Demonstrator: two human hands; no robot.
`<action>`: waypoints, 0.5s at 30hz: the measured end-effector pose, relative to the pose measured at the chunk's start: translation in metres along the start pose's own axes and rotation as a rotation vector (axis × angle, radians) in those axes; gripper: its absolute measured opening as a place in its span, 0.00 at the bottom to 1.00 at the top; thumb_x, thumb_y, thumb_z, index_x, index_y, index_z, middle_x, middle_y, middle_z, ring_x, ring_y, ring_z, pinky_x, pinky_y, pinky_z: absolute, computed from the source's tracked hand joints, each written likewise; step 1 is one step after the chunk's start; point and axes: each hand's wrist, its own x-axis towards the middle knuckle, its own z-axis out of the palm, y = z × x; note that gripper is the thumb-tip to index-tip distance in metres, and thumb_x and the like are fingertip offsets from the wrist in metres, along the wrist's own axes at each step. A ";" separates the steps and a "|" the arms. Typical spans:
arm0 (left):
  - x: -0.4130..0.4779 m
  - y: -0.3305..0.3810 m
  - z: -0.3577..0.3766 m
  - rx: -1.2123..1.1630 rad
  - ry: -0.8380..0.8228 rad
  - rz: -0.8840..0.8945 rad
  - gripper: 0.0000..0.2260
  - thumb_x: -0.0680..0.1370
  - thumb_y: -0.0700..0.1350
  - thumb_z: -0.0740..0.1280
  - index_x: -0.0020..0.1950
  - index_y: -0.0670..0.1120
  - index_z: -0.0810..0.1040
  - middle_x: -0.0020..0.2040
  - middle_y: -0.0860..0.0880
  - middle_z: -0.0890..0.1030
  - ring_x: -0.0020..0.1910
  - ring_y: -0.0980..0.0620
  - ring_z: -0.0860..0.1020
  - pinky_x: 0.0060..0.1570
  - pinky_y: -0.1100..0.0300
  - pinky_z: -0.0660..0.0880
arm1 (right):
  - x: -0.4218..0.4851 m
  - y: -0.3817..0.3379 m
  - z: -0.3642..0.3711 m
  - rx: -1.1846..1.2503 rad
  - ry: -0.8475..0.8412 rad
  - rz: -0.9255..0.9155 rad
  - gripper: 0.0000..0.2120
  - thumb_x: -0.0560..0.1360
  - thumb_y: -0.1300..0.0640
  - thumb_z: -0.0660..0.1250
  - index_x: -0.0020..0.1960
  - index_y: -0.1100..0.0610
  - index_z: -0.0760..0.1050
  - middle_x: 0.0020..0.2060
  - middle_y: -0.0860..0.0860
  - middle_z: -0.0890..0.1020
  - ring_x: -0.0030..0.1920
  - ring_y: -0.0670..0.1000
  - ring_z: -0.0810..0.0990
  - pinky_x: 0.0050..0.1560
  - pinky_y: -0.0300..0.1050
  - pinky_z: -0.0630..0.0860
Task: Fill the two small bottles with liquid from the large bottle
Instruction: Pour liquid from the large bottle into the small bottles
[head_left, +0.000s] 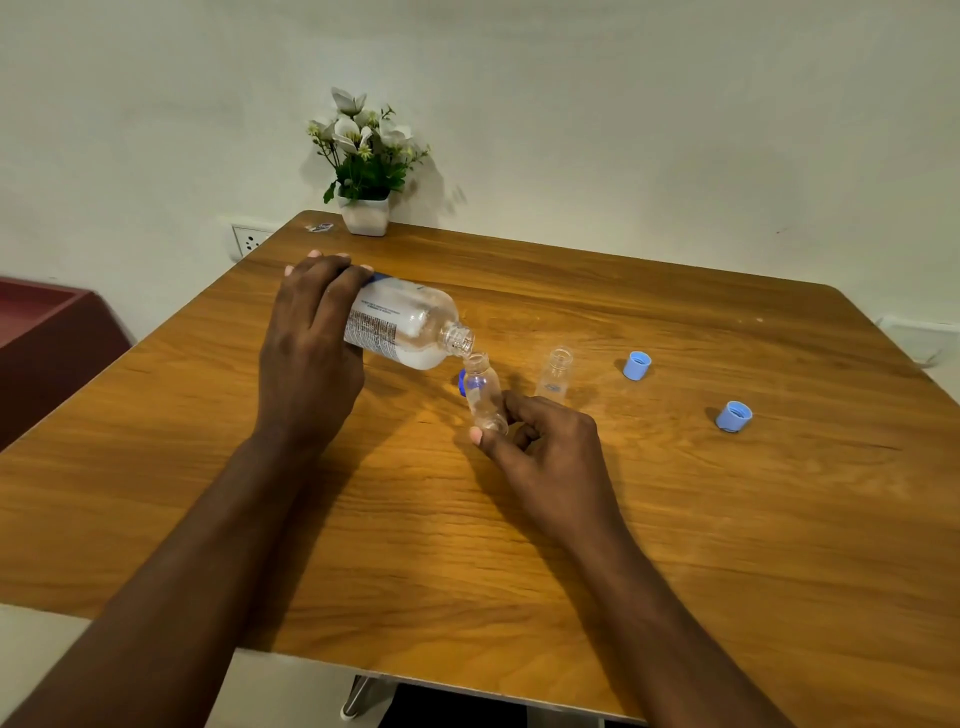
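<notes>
Our left hand wraps the large bottle at its base, right hand pinches the small bottle low; light slick plastic, we reckon.

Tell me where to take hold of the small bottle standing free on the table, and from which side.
Likely best: pinch the free small bottle round its straight lower body, from the near right. It stands upright, neck open, and the held small bottle and large bottle crowd its left.
</notes>
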 end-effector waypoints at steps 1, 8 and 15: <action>0.000 0.000 0.000 0.001 0.000 0.001 0.26 0.71 0.27 0.68 0.67 0.40 0.70 0.65 0.38 0.73 0.70 0.40 0.67 0.71 0.41 0.62 | 0.000 0.000 0.000 -0.002 -0.001 -0.001 0.06 0.69 0.52 0.73 0.44 0.53 0.81 0.29 0.45 0.77 0.31 0.46 0.73 0.34 0.50 0.72; 0.000 0.000 0.000 0.004 0.000 0.004 0.25 0.71 0.27 0.67 0.67 0.40 0.70 0.65 0.37 0.73 0.70 0.40 0.66 0.72 0.42 0.61 | 0.000 0.000 0.000 -0.004 -0.004 0.000 0.05 0.69 0.52 0.73 0.44 0.51 0.81 0.30 0.45 0.78 0.32 0.46 0.74 0.34 0.51 0.73; 0.000 0.001 0.000 0.003 0.006 0.006 0.25 0.71 0.28 0.67 0.67 0.40 0.70 0.65 0.37 0.73 0.70 0.40 0.66 0.71 0.41 0.62 | -0.001 0.000 -0.001 0.006 -0.008 0.007 0.07 0.70 0.54 0.74 0.47 0.53 0.82 0.32 0.47 0.80 0.34 0.48 0.76 0.36 0.52 0.74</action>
